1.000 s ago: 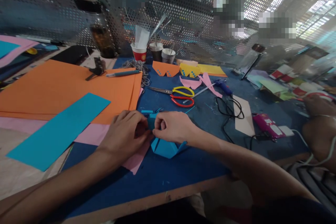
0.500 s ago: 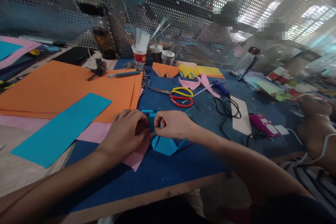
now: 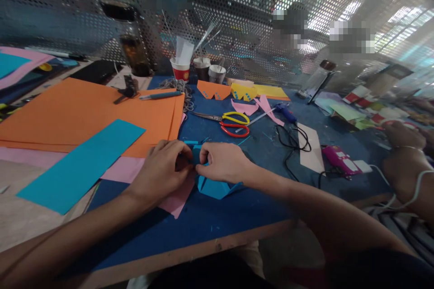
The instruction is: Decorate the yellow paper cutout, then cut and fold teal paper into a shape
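Note:
Both my hands grip a folded piece of blue paper [image 3: 217, 188] low over the front of the blue table. My left hand [image 3: 169, 162] is closed, its thumb and fingers pinching the paper's left side. From the right, my right hand [image 3: 222, 160] pinches the same paper, fingers curled. The folded lower part shows below my right hand, while the pinched edges are mostly covered by my fingers. Under my left hand lies pink paper [image 3: 178, 203]. Scissors [image 3: 233, 122] with one yellow and one red handle lie just beyond my hands.
Orange sheets [image 3: 84, 108] carry a blue strip [image 3: 84, 162] and a pen [image 3: 161, 95] at left. Paper cups [image 3: 181, 70] stand at the back by the perforated metal screen. A blue glue gun [image 3: 285, 112], its black cord and a pink box [image 3: 342, 161] lie rightward. Another person's hand [image 3: 403, 134] is at far right.
My hands stay on the blue paper with only a slight shift. The other person's hand at far right has moved a little.

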A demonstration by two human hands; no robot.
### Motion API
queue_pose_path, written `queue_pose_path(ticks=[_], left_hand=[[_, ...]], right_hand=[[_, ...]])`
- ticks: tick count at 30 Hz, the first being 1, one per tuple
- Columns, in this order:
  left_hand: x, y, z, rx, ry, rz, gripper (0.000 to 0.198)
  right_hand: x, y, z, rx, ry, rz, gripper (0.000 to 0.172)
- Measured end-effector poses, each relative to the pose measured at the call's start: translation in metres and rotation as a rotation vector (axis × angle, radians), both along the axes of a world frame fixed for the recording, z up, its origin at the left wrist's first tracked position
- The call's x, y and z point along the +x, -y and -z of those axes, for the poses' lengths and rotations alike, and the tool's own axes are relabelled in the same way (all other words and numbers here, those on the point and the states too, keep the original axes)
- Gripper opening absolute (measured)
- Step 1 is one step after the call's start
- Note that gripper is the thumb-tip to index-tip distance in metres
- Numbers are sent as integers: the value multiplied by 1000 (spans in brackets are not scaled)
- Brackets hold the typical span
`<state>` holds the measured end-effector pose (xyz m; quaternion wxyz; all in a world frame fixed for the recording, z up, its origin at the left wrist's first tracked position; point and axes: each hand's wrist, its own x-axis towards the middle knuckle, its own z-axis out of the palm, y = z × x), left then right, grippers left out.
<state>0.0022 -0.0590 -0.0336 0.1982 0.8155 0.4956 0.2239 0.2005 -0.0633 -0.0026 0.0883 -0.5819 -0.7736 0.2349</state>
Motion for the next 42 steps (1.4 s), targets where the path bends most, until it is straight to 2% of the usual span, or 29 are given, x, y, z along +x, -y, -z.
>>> queue_pose_path(ticks=[9,15,17,20,22,23,25,27,28,31,33,37,42], left_hand=[[1,0,-1,25,-8,-7,8],[-1,0,0,29,-17,22,2],[-2,0,3,37,-11,38,4],[-4,-1,8,73,56,111,15],[-6,-2,10,113,104,198,20],[-6,-2,11,129,118,238,20],[-6,-1,12,152,124,289,18],[-6,-1,12,177,113,309,17],[-6,-1,11,193,105,312,17],[-7,-1,12,226,68,319,15],[-8,-1,13,253,57,318,15],[-11,0,17,305,73,306,20],[-16,3,17,297,81,371,17]], right_hand=[[0,-1,-3,-34,-2,-13,13],[3,-4,-2,-67,-39,-13,8],[8,-9,1,-123,-110,-20,9],[22,-13,6,-159,-347,-20,8],[35,-7,3,-94,-543,-12,5],[41,0,-1,-17,-605,43,6],[51,22,-11,253,-648,187,10],[55,51,-20,569,-547,209,6],[54,66,-21,686,-471,133,4],[45,101,-14,833,-169,-222,9],[39,112,-2,775,7,-355,6],[41,111,15,708,198,-298,11],[50,115,17,735,250,-122,19]])
